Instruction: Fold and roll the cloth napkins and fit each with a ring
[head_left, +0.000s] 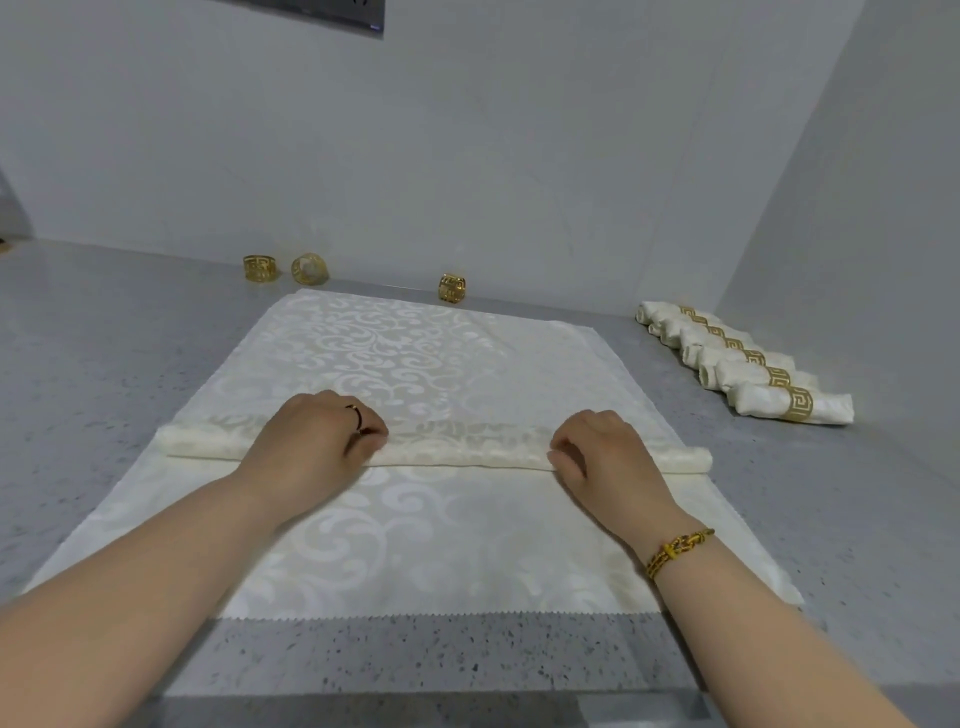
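The cream damask cloth napkin (415, 535) lay spread on the grey speckled stone counter (104, 364), with a rolled part across its middle. The left hand (317, 439) and the right hand (605, 457) held this roll, fingers curled together on it. Three gold metal rings (452, 287) stood far behind; a row of ringed napkin rolls (769, 402) lay at the right.

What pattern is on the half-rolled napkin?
Cream napkin, tonal scrolling floral damask; head view.

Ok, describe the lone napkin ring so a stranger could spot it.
Start at the wall behind the grey countertop and find the far edge of the spread cream napkin. The gold ring stands alone at that edge; the other two loose rings sit paired off to the left.
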